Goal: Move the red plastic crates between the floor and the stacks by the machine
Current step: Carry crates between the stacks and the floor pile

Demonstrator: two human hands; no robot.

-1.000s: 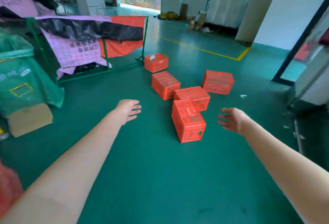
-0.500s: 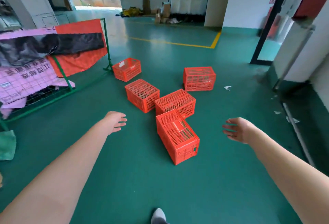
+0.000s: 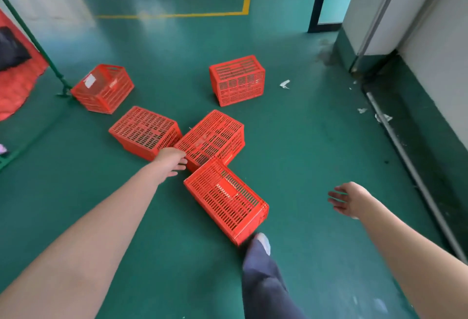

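Observation:
Several red plastic crates lie scattered on the green floor. The nearest crate (image 3: 226,199) lies upside down, just in front of my foot. Behind it a second crate (image 3: 212,136) and a third crate (image 3: 145,131) also lie overturned, touching each other. An upright crate (image 3: 103,88) stands at the left, and another overturned crate (image 3: 236,79) sits farther back. My left hand (image 3: 169,160) reaches out with relaxed fingers above the gap between the near crates, holding nothing. My right hand (image 3: 348,199) hovers open to the right of the nearest crate.
A green metal rack frame (image 3: 38,45) with red and black fabric stands at the left. A grey-white machine cabinet (image 3: 379,9) and a wall with a floor rail (image 3: 405,154) run along the right. Paper scraps (image 3: 285,83) lie on the floor. My leg (image 3: 263,280) steps forward.
I have walked closer to the crates and the view has tilted down. My left hand has moved forward over the near crates. My foot has come up to the nearest crate.

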